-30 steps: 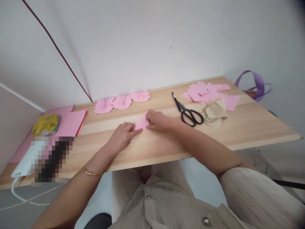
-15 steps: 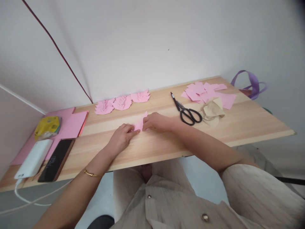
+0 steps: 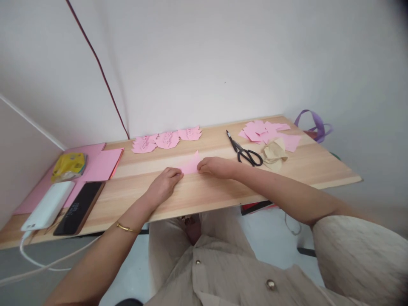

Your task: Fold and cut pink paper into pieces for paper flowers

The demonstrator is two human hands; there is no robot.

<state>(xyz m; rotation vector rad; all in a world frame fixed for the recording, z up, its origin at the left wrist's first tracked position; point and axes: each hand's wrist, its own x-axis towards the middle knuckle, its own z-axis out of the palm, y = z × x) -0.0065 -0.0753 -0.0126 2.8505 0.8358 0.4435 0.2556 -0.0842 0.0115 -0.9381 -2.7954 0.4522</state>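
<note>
A small folded pink paper (image 3: 191,165) lies on the wooden table (image 3: 204,191) in front of me. My left hand (image 3: 165,183) presses its left corner with the fingertips. My right hand (image 3: 214,166) pins the paper's right edge, fingers curled down on it. Both hands rest on the tabletop, a few centimetres apart, with the paper's pointed top sticking up between them.
Three cut pink paper shapes (image 3: 167,139) line the back edge. Black scissors (image 3: 244,149), crumpled tan paper (image 3: 274,150) and loose pink squares (image 3: 266,129) lie at right. At left: pink sheets (image 3: 105,163), a yellow packet (image 3: 69,165), a white power bank (image 3: 47,205), a phone (image 3: 79,207).
My head has pulled back, so the table looks smaller and lower. My right hand slid slightly right along the paper; my left hand stayed on its corner.
</note>
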